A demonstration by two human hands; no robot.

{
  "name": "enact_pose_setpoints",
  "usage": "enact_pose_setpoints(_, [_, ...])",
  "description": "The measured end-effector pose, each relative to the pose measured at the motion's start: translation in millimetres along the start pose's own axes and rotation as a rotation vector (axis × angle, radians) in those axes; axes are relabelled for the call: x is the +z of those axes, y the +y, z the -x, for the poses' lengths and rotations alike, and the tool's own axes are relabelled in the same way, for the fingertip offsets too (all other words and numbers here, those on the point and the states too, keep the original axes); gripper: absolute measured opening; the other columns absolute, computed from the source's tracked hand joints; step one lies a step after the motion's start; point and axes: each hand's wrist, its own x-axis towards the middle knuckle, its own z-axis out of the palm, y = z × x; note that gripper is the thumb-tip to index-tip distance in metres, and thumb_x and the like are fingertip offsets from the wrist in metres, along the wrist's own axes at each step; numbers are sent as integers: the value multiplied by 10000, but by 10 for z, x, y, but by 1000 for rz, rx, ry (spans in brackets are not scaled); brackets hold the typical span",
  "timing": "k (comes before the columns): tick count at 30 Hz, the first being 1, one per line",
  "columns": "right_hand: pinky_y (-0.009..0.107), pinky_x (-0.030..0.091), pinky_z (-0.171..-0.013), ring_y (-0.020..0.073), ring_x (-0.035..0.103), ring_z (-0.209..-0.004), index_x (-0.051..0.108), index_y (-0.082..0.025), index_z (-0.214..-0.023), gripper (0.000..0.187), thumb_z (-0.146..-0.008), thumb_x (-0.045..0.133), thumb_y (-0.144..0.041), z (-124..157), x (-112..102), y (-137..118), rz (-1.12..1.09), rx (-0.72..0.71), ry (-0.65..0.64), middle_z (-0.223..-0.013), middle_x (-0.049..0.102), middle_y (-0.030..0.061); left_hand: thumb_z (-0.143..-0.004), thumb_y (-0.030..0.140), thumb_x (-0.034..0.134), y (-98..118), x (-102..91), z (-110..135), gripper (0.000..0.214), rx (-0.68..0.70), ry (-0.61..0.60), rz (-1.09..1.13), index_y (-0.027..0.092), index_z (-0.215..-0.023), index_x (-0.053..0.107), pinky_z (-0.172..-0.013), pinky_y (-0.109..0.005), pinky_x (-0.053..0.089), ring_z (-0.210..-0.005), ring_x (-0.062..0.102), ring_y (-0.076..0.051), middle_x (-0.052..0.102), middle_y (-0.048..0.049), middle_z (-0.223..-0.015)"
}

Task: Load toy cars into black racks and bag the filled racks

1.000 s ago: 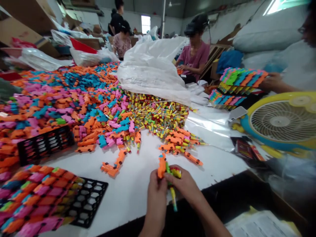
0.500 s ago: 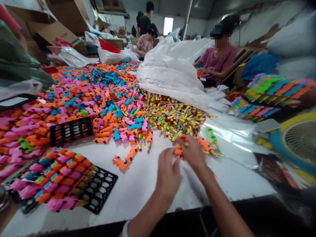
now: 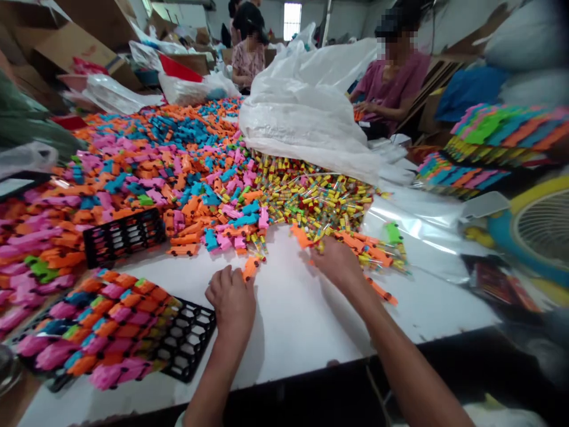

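Note:
My left hand (image 3: 233, 299) is low over the white tabletop, its fingers curled over an orange toy car (image 3: 251, 268) that sticks out past the thumb side. My right hand (image 3: 336, 262) is closed at the edge of a heap of small yellow-banded clear tubes (image 3: 311, 198). From its fingertips juts another orange toy car (image 3: 301, 235); a bit of yellow shows at the grip, partly hidden by the fingers. Beyond the right hand lie orange cars joined to yellow-banded tubes (image 3: 367, 248) and a green one (image 3: 393, 232).
A black honeycomb tray (image 3: 189, 338) at left holds rows of colourful cars (image 3: 111, 314). Another black rack (image 3: 127, 234) leans by a big pile of cars (image 3: 146, 160). Plastic sheeting (image 3: 306, 118) covers the tubes' back. Filled trays (image 3: 507, 127) and a fan (image 3: 533, 225) stand right; co-workers sit behind.
My left hand has moved left, away from the right hand, onto the orange cars lying there. My right hand stays near the tubes, an orange car now sticking out leftward from its fingers.

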Motion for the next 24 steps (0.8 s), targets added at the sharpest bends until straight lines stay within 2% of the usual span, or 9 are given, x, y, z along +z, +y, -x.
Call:
enact_pose_setpoints(3, [325,430,-700,267,640,-855,605,-181,-989,282,-869,498,-414,116,-380,418,112,158,183,-896,689,125,-860,401,513,104,-8,-110,378,-18,-96,35,102,-1072,605,-891,-567,375,-1135,441,-394,580,-220,-1170])
enact_pose_setpoints(6, [343,427,-683,277,625,-839,546,-179,-1068,330,-855,506,-429,211,-527,624,67,234,269,-939,665,123,-849,294,532,173,-66,-182,292,-27,-187,91,82,-1036,602,-890,-554,382,-1078,491,-388,598,-225,-1100])
enact_pose_setpoints(8, [339,439,-682,252,618,-812,515,-178,-1069,316,-862,491,-415,304,-414,606,-99,167,254,-944,651,111,-847,220,520,195,-104,-152,224,6,-220,139,98,-1018,597,-889,-505,406,-1020,539,-338,623,-188,-1042])
enact_pose_setpoints(12, [313,463,-740,191,600,-825,528,-206,-993,186,-904,449,-349,625,102,318,-458,-237,-38,-958,633,69,-845,182,527,159,-149,94,206,106,-290,294,177,-1045,579,-838,-366,466,-934,589,-224,656,-78,-975])
enact_pose_setpoints(15, [289,452,-801,171,574,-891,541,-214,-1023,152,-922,447,-278,851,421,117,-562,-444,-178,-991,611,55,-866,245,521,78,-171,312,259,184,-358,545,211,-1117,575,-873,-364,473,-988,581,-207,643,-72,-1053])
enact_pose_setpoints(19, [282,444,-808,170,551,-900,549,-209,-1043,165,-942,432,-268,971,550,73,-600,-512,-204,-974,593,54,-866,319,527,10,-186,487,250,211,-413,690,231,-1079,625,-899,-387,466,-995,574,-210,663,-65,-1044])
enact_pose_setpoints(24, [282,444,-809,166,556,-884,562,-219,-1031,162,-949,446,-296,954,495,123,-590,-478,-225,-962,598,44,-847,376,545,27,-164,543,247,101,-349,744,241,-1026,650,-856,-389,477,-934,580,-214,682,-49,-957])
